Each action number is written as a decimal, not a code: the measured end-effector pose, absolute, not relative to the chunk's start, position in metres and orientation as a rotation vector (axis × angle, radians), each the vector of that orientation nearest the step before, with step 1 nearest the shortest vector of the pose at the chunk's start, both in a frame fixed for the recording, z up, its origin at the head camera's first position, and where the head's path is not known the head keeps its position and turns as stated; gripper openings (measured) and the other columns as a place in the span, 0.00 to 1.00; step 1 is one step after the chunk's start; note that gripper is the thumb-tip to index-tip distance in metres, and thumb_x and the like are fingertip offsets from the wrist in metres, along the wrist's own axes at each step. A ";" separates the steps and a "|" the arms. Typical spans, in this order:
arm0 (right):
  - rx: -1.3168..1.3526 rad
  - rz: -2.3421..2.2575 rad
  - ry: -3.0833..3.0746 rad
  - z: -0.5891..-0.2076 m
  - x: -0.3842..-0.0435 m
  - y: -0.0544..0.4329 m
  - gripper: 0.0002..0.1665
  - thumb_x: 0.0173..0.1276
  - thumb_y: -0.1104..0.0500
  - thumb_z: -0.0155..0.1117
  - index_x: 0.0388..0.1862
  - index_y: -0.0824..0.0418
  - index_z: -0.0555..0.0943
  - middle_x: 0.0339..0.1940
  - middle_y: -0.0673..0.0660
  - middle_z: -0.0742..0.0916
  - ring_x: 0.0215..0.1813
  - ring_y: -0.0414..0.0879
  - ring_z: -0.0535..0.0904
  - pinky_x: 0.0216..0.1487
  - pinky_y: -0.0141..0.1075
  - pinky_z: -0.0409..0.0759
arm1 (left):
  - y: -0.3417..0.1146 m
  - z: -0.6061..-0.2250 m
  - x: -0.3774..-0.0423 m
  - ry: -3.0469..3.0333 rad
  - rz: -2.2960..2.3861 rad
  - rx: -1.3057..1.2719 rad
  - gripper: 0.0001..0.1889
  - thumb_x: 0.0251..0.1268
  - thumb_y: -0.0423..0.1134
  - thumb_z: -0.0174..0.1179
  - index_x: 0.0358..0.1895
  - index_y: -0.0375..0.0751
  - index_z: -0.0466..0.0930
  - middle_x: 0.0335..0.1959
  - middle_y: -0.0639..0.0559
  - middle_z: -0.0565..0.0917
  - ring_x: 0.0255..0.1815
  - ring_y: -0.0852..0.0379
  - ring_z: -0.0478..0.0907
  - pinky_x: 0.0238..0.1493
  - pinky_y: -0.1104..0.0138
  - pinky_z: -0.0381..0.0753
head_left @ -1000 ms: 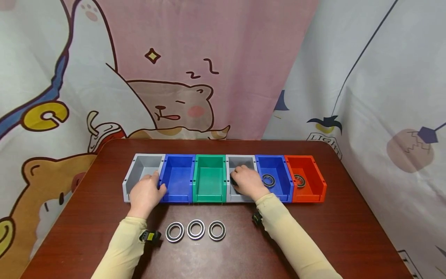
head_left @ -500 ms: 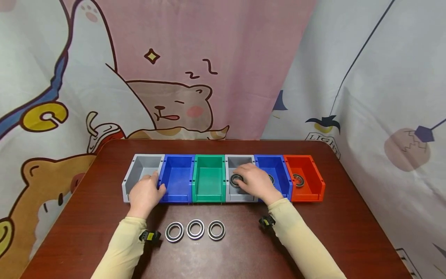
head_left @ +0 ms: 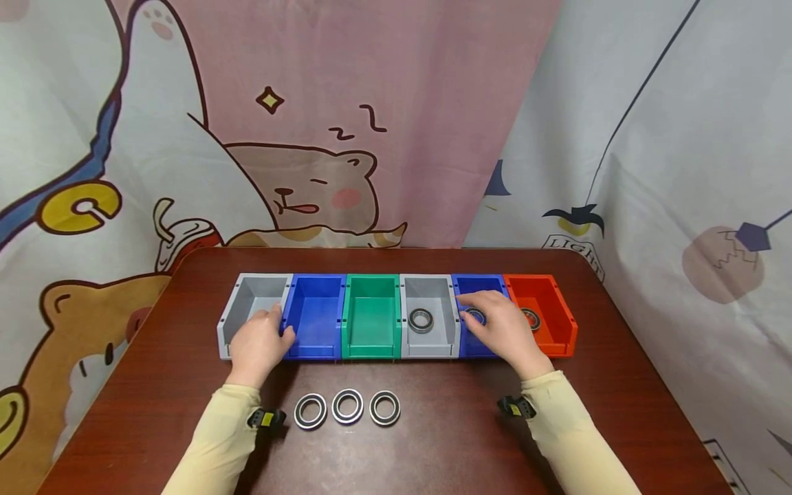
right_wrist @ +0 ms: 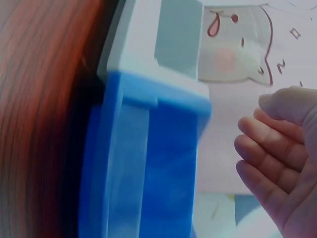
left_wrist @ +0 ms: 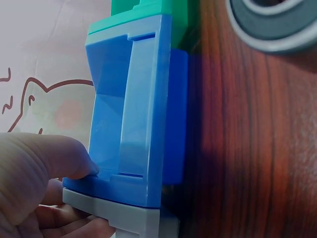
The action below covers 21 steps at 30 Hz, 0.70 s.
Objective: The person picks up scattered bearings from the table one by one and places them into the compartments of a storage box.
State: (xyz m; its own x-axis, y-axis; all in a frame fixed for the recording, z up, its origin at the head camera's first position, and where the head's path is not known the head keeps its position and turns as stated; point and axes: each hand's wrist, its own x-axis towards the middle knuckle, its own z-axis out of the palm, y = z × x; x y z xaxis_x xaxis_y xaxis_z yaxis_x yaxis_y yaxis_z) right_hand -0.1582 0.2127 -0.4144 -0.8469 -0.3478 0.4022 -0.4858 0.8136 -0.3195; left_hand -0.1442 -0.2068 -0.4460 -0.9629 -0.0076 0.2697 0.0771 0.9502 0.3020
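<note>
Bearing (head_left: pixel 421 331) lay flat on the floor of the right-hand grey bin (head_left: pixel 428 287), bore facing up; being round, it had no long axis in plan. At three o'clock from it, two more bearings sat in the right-hand blue bin (head_left: pixel 479 282) and the red bin (head_left: pixel 547 295), one apiece, which suggested a share-out by compartment. The right hand (head_left: pixel 500 326) hovered over that blue bin, fingers loosely curved and holding nothing. Near nine o'clock, the left hand (head_left: pixel 260 340) pinched the side walls where the left-hand grey bin (head_left: pixel 262 284) met its blue neighbour (head_left: pixel 317 302), thumb on the blue side, probably to steady the row. The row's long axis ran nine to three, its low front lips facing six. Toward half past seven, three bearings (head_left: pixel 348 421) lay side by side on the table (head_left: pixel 445 440), seemingly lined up for easy reach.
</note>
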 end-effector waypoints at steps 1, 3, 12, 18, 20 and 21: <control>0.609 0.611 -2.662 -0.414 -0.157 0.218 0.19 0.62 0.60 0.72 0.53 0.60 0.86 0.48 0.58 0.88 0.52 0.55 0.81 0.53 0.52 0.78 | -0.207 -0.446 -0.144 -2.836 -0.454 -0.051 0.26 0.56 0.38 0.65 0.56 0.23 0.77 0.38 0.28 0.81 0.32 0.33 0.81 0.28 0.44 0.78; 0.561 0.631 -2.651 -0.414 -0.157 0.227 0.19 0.62 0.61 0.72 0.53 0.60 0.85 0.46 0.58 0.88 0.50 0.55 0.82 0.52 0.52 0.79 | -0.206 -0.446 -0.145 -2.838 -0.453 -0.051 0.26 0.56 0.38 0.65 0.56 0.23 0.77 0.38 0.28 0.81 0.33 0.33 0.81 0.28 0.44 0.78; 0.359 0.632 -2.598 -0.413 -0.152 0.261 0.18 0.62 0.63 0.70 0.52 0.63 0.84 0.37 0.58 0.87 0.40 0.53 0.80 0.41 0.51 0.80 | -0.206 -0.444 -0.144 -2.853 -0.462 -0.043 0.27 0.57 0.38 0.64 0.57 0.22 0.76 0.40 0.27 0.81 0.34 0.33 0.81 0.29 0.44 0.79; 0.213 0.607 -2.610 -0.417 -0.150 0.284 0.18 0.64 0.63 0.68 0.54 0.65 0.83 0.37 0.61 0.86 0.41 0.57 0.78 0.44 0.54 0.78 | -0.206 -0.444 -0.144 -2.844 -0.464 -0.046 0.26 0.56 0.38 0.64 0.57 0.23 0.77 0.39 0.28 0.81 0.33 0.33 0.81 0.28 0.44 0.78; 0.166 0.592 -2.607 -0.417 -0.150 0.292 0.19 0.64 0.63 0.68 0.54 0.65 0.82 0.38 0.63 0.85 0.44 0.59 0.77 0.47 0.56 0.76 | -0.206 -0.444 -0.144 -2.842 -0.464 -0.047 0.26 0.56 0.38 0.64 0.56 0.23 0.77 0.38 0.28 0.81 0.32 0.33 0.81 0.28 0.44 0.78; 0.144 0.583 -2.602 -0.417 -0.150 0.296 0.19 0.64 0.63 0.68 0.54 0.65 0.82 0.38 0.63 0.85 0.44 0.60 0.77 0.48 0.56 0.75 | -0.206 -0.444 -0.144 -2.841 -0.464 -0.048 0.26 0.56 0.38 0.64 0.56 0.23 0.77 0.38 0.28 0.81 0.32 0.33 0.81 0.27 0.44 0.78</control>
